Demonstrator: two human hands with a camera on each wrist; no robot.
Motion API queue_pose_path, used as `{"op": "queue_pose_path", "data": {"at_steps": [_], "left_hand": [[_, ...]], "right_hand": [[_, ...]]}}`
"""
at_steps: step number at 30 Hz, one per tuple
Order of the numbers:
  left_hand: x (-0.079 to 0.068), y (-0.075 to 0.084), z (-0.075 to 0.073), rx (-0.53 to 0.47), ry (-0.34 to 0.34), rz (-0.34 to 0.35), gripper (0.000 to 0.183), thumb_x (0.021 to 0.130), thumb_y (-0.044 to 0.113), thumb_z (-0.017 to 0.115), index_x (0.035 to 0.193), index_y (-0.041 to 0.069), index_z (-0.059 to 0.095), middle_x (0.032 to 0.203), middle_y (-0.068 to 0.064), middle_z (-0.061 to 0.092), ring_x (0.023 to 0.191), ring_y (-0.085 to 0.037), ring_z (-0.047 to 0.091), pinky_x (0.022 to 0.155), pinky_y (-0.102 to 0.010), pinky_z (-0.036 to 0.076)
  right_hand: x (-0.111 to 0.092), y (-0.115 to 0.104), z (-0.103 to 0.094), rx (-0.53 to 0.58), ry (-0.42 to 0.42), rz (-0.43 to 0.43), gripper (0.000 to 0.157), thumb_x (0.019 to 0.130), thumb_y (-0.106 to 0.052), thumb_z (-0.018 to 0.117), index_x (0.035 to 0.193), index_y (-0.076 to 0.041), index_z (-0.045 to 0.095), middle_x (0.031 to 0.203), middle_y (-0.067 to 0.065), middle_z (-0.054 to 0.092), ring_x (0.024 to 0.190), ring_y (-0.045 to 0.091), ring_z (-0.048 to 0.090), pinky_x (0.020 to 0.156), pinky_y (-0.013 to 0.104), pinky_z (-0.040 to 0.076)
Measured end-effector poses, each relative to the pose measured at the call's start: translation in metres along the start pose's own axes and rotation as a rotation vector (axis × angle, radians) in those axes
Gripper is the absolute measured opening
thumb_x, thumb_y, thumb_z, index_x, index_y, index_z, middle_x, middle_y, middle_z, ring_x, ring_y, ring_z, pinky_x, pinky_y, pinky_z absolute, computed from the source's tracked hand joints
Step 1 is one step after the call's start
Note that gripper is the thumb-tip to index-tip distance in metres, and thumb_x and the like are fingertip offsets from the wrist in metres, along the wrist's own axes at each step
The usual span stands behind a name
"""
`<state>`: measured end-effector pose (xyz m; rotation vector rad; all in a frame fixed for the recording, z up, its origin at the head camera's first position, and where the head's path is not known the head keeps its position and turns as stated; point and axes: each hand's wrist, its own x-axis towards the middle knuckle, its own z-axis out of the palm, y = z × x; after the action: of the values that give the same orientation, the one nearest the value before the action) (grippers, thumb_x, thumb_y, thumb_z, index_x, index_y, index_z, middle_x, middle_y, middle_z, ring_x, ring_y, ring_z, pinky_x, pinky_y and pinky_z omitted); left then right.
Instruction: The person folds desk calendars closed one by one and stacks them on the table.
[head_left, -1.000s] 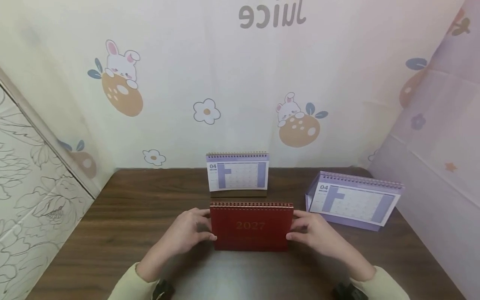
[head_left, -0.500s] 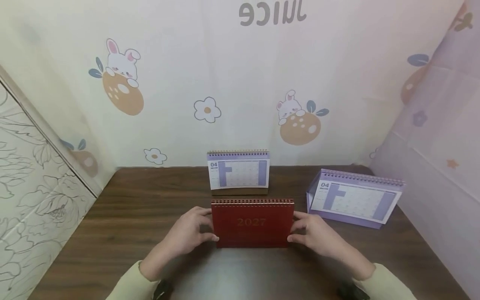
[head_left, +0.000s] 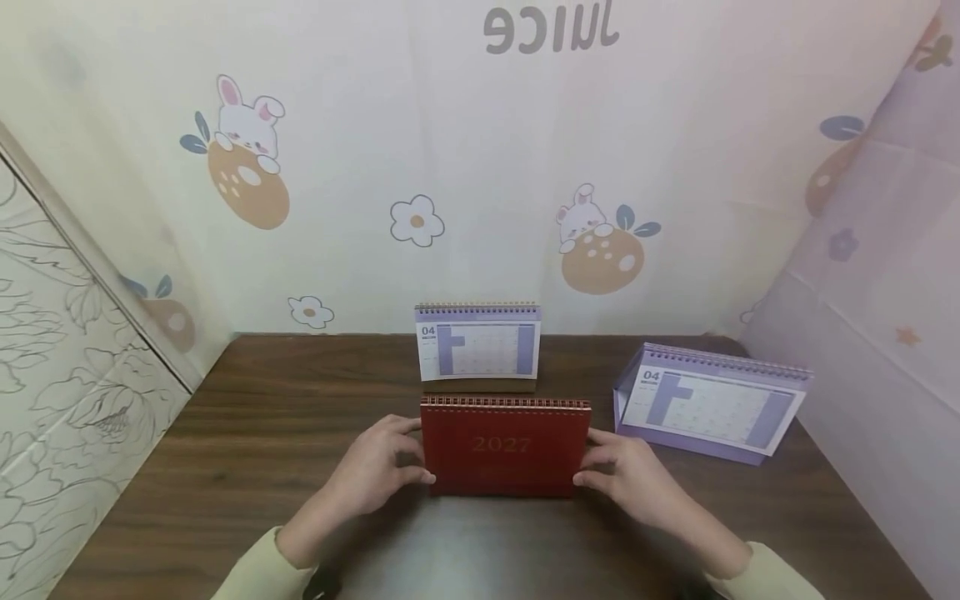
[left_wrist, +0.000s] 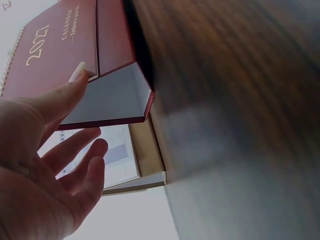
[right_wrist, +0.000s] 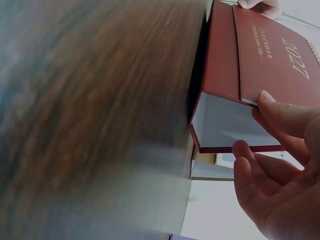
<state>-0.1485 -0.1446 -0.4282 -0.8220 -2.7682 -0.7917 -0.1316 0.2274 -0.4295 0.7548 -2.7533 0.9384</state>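
Observation:
A red spiral-bound desk calendar [head_left: 501, 458] marked 2027 stands upright like a tent near the middle of the table. My left hand [head_left: 377, 467] holds its left end, the thumb on the front cover in the left wrist view, where the open white inside of the stand [left_wrist: 112, 97] shows. At the opposite end my right hand [head_left: 630, 473] grips it in the same way, its thumb on the cover's lower corner in the right wrist view. Some fingertips are hidden behind the calendar. Close behind it stands a desk calendar with a purple-and-white page [head_left: 480, 346].
To the right, a purple desk calendar [head_left: 712, 404] stands at an angle. The dark wood-grain table [head_left: 262, 417] ends at a wall hung with printed cloth [head_left: 480, 150]. Another cloth wall [head_left: 885, 350] runs along the right side, and a flower-patterned panel [head_left: 67, 400] along the left.
The red calendar's top edge appears slightly closer to the calendar behind it than one second ago. Both hands keep their hold. The head view has shifted a little.

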Motion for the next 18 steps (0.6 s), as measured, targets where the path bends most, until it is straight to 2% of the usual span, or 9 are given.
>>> {"op": "queue_pose_path", "data": {"at_steps": [11,18], "left_hand": [[0.004,0.016,-0.012,0.044,0.108,-0.046,0.016,0.068,0.023,0.092,0.072,0.027,0.076,0.115,0.003,0.072,0.109,-0.014,0.063,0.087,-0.040,0.053],[0.003,0.022,-0.017,0.010,0.175,-0.058,0.019,0.066,0.020,0.093,0.073,0.025,0.076,0.104,0.006,0.074,0.098,-0.011,0.065,0.083,-0.039,0.053]], "right_hand": [[-0.002,-0.016,-0.005,0.024,0.134,0.034,0.019,0.075,-0.007,0.085,0.079,-0.024,0.076,0.108,0.013,0.073,0.110,0.034,0.066,0.088,0.049,0.053],[-0.003,-0.027,-0.009,0.028,0.191,0.092,0.018,0.075,-0.004,0.085,0.081,-0.019,0.078,0.107,0.007,0.074,0.104,0.026,0.070,0.084,0.043,0.055]]}}
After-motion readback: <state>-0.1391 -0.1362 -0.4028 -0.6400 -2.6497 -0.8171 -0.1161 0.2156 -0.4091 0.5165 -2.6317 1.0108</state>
